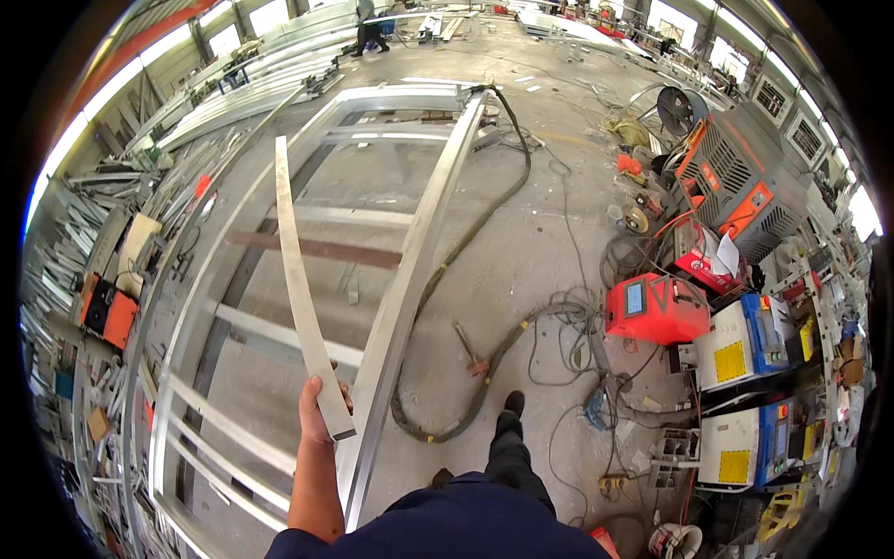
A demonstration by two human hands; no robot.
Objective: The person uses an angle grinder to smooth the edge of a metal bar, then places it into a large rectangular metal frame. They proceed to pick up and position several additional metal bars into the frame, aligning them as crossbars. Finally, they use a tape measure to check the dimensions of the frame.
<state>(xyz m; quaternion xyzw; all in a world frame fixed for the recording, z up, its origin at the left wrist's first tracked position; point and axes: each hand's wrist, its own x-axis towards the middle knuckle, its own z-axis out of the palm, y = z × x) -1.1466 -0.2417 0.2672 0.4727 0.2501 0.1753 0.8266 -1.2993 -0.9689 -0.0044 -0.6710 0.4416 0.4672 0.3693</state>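
Note:
My left hand (319, 407) is closed around the near end of a long, pale metal square tube (296, 261). The tube points away from me and slants over a large silver metal frame (424, 224), which has several crossbars. Its cut end shows just below my fingers, close to the frame's right rail. A reddish-brown crossbar (368, 252) spans the frame under the tube. My right hand is out of the picture.
A thick dark cable (511, 191) hangs off the frame's far corner and loops over the floor, near a hammer (473, 354). To the right stand a red machine (656, 309), white-and-blue boxes (731, 349) and a fan (678, 110). Metal scraps (102, 252) lie left. A person (368, 28) is far off.

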